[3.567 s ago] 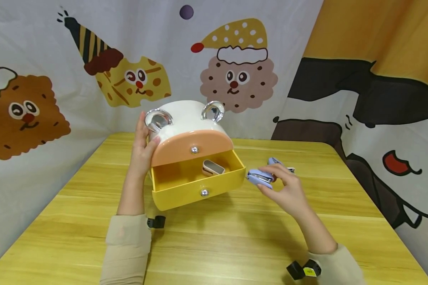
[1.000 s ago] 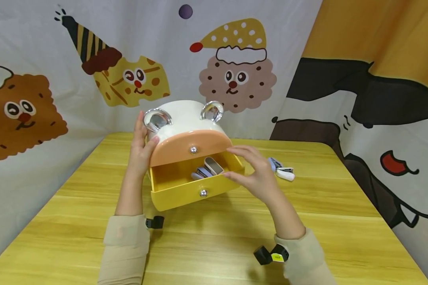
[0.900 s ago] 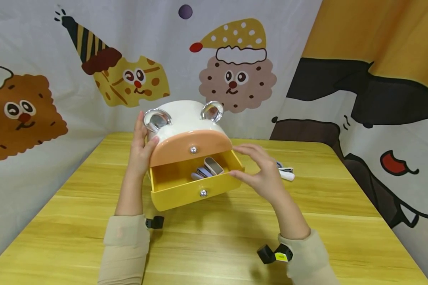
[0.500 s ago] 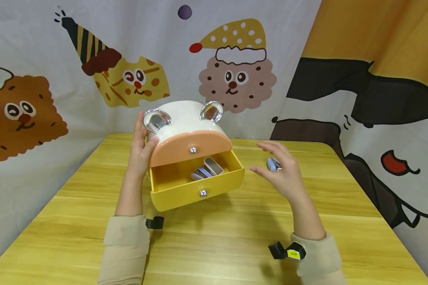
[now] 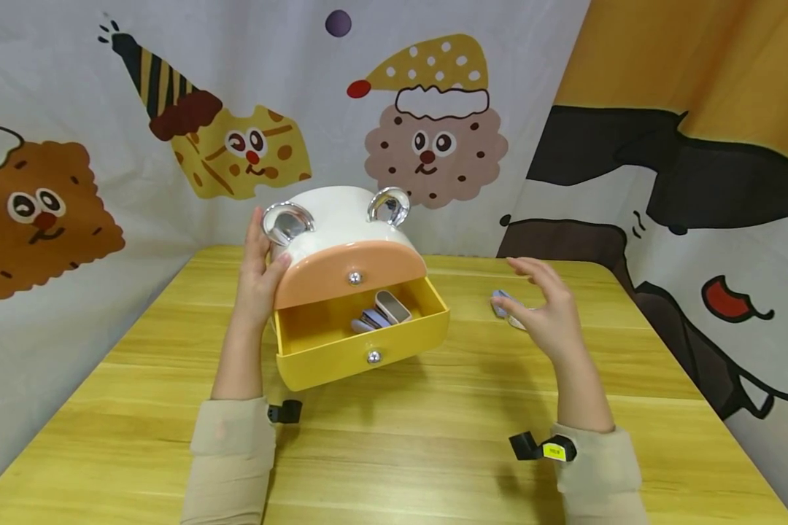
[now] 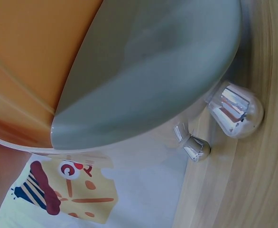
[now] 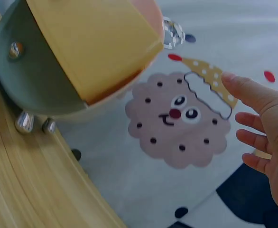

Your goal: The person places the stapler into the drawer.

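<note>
My left hand (image 5: 255, 295) rests along the left side of a small white storage box (image 5: 338, 211), its thumb near the front edge. The box has a shut peach top drawer (image 5: 328, 273) and a pulled-out yellow drawer (image 5: 331, 370). Inside the yellow drawer lie a beige mini stapler (image 5: 394, 309) and a lavender mini stapler (image 5: 366, 321), side by side. Right of the box my right hand (image 5: 554, 317) hovers with thumb and fingers apart, holding nothing. Beyond its thumb, a lavender stapler (image 5: 497, 305) and a white stapler (image 5: 515, 323), partly hidden, lie on the table.
Two silver ears (image 5: 290, 223) stick up from the box top. Below the yellow drawer, a green drawer (image 7: 39, 83) is shut, with silver feet (image 7: 25, 122) under it. The wooden table (image 5: 368, 452) ends at a printed cloth backdrop (image 5: 341, 109).
My right hand put the lavender stapler into the yellow drawer beside the beige one, let go, and moved right towards the staplers on the table. The left hand stayed on the box.
</note>
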